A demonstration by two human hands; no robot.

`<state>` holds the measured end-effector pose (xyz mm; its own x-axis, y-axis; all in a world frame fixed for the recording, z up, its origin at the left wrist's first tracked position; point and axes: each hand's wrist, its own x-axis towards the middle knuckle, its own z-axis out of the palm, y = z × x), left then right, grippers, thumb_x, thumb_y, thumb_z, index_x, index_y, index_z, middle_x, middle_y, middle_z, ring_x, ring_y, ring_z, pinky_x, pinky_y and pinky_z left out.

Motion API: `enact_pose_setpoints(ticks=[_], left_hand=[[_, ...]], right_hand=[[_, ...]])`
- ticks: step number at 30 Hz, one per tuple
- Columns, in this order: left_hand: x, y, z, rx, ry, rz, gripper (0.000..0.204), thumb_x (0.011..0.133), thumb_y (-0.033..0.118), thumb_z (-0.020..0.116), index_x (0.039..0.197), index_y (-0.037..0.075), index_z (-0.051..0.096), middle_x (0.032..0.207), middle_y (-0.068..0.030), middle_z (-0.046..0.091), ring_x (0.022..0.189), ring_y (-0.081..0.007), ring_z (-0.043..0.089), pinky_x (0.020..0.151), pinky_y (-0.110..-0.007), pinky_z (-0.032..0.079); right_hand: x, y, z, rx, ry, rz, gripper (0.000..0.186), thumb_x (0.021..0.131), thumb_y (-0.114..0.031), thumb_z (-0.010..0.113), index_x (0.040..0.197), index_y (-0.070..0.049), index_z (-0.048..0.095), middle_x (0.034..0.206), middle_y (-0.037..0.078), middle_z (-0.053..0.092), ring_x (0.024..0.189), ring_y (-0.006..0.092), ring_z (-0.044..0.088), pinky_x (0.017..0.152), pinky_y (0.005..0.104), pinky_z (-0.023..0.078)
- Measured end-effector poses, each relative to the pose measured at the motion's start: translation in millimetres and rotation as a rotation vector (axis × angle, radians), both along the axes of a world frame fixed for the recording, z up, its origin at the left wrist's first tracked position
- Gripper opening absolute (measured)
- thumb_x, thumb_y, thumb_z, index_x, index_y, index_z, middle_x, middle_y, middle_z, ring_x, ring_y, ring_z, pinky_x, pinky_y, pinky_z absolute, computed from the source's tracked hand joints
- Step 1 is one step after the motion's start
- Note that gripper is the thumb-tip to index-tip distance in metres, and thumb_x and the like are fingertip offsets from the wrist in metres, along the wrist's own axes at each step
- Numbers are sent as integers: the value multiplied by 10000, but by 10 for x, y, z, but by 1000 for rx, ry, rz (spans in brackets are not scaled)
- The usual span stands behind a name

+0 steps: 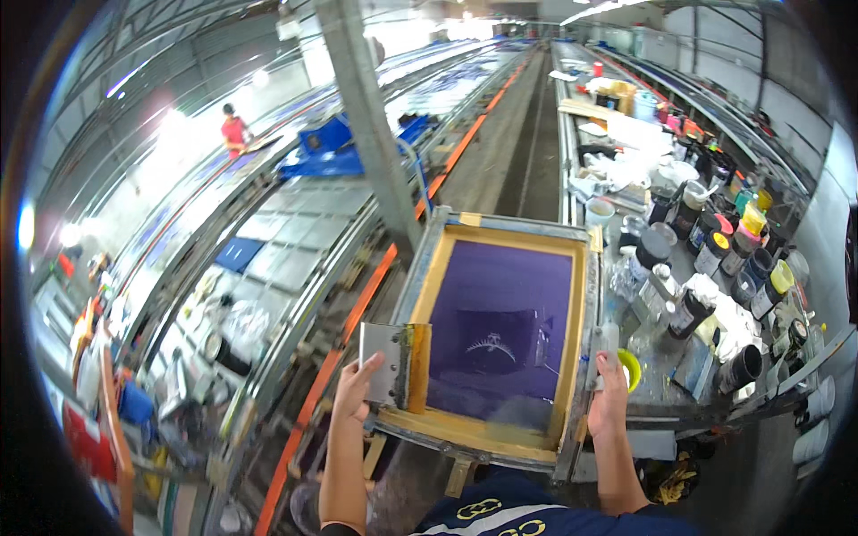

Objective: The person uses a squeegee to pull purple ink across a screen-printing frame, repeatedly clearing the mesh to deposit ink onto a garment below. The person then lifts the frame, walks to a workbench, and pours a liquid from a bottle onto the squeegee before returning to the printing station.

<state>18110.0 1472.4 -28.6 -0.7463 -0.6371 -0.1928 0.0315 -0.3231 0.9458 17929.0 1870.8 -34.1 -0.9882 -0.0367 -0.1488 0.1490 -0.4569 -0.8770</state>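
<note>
In front of me a screen-printing frame [578,277] surrounds a purple mesh [500,286] with a pale curved motif; brownish tape lines its inner edges. At its near left corner my left hand [356,389] is closed on a squeegee [387,364], a grey metal plate with a yellow-brown blade edge that overlaps the frame. Beside the frame's right rail my right hand [609,393] is closed, thumb up, round a pale grey flat piece [607,347]. Whether its hidden fingers also grip the rail, I cannot tell. A yellow-green bowl [629,371] shows just past that hand.
Right of the frame, a crowded bench holds bottles [657,243], tubs, rags [735,322] and a dark container [740,368]. A concrete pillar [366,116] and long table with an orange rail [365,299] stand left. Further off, a person in red [234,132] works.
</note>
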Motion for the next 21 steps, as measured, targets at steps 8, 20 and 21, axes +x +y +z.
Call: enact_pose_setpoints(ticks=[8,20,21], left_hand=[[-2884,-1102,138,-83,-161,-270,606,881,454,841,1167,-56,681,1055,-79,713,932,-164,666,818,-352,519],[-6457,-2682,-321,92,-119,-424,618,898,395,832,1246,-77,637,1153,-108,720,999,-210,709,863,-368,550],[-6843,-2826,-361,97,-98,-434,618,895,398,834,1243,-76,640,1153,-106,720,997,-208,707,862,-365,549]], right_hand=[[-1622,-846,-58,-162,23,-288,203,981,-144,685,1167,-71,650,1120,22,658,1072,147,619,985,318,451],[-4564,-2351,17,-74,1,-366,277,960,-217,707,1189,-79,634,1124,9,624,1057,149,602,968,318,453],[-4898,-2449,24,-98,-7,-353,273,958,-210,709,1185,-78,634,1122,7,624,1059,148,601,967,321,453]])
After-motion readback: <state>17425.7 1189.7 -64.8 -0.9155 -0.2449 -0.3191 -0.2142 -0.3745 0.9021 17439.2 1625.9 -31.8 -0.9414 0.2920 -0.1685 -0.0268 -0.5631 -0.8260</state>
